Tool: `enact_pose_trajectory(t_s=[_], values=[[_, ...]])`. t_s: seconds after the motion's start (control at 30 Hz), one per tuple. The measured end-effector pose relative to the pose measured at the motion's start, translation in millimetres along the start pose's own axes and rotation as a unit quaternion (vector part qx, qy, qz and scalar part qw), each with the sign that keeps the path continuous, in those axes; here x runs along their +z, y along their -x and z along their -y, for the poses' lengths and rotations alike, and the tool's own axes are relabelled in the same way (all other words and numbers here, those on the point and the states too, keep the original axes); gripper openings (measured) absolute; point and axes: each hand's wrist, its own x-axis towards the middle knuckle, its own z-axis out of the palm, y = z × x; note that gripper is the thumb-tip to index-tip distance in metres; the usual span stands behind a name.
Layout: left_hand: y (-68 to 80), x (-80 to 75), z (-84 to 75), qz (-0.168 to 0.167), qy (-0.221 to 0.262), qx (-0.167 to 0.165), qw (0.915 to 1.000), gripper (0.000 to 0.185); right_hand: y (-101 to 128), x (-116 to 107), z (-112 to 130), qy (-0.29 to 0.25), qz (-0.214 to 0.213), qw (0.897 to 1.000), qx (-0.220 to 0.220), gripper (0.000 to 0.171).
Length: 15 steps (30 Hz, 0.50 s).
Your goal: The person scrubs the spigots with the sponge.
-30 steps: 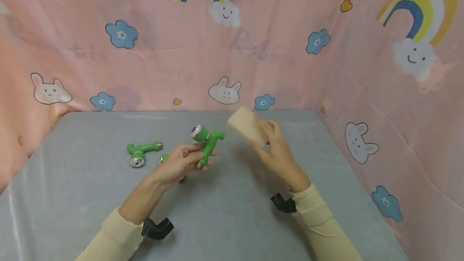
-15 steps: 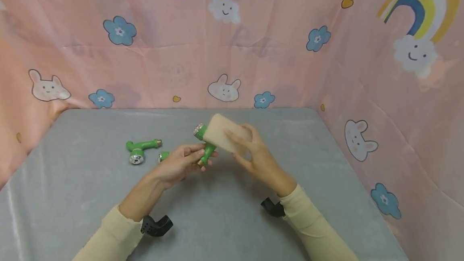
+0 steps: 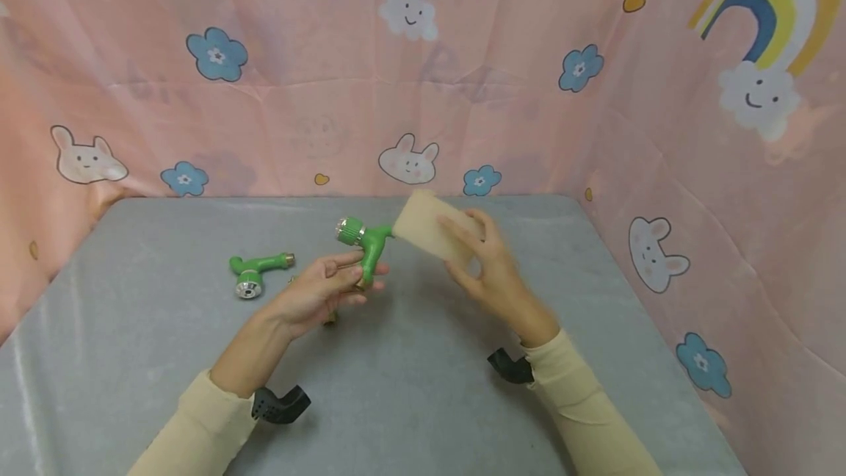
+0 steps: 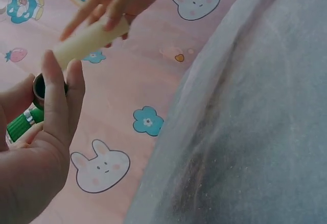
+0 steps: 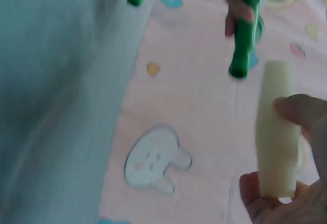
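Green plastic tap [image 3: 366, 244] sits in the left hand [image 3: 317, 292], whose fingers curl round its stem and hold it above the grey bench [image 3: 410, 388]. The right hand [image 3: 492, 270] pinches a cream sponge block [image 3: 429, 226], and one end of it touches the tap's spout. The tap is shiny, with a silver ring by its knob. A hard push from the sponge could twist the tap loose, I think, because only the stem is held. Another green tap [image 3: 254, 274] lies beyond the left fingers.

Grey table [image 3: 132, 358] — pink cartoon curtain [image 3: 297, 109] behind and right.
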Motion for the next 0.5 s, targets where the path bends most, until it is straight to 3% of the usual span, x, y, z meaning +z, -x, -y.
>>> enact_pose_trajectory(t_s=[0.13,0.23,0.37,0.5], values=[[-0.4,2.7,1.2,0.0,-0.036,0.001,0.9993,0.054,1,11,10,-0.005,0.013,0.998,-0.06,0.059],[-0.9,4.4,1.6,0.008,-0.057,0.005,0.9983,0.055,3,19,11,0.01,0.019,0.997,-0.068,0.059],[-0.3,4.9,0.0,-0.014,-0.073,0.0,0.9972,0.053,4,22,2,0.021,0.027,0.999,-0.031,0.061],[1.3,3.0,-3.0,-0.068,-0.106,-0.01,0.992,0.049,3,15,-9,0.033,0.019,0.999,0.02,0.061]])
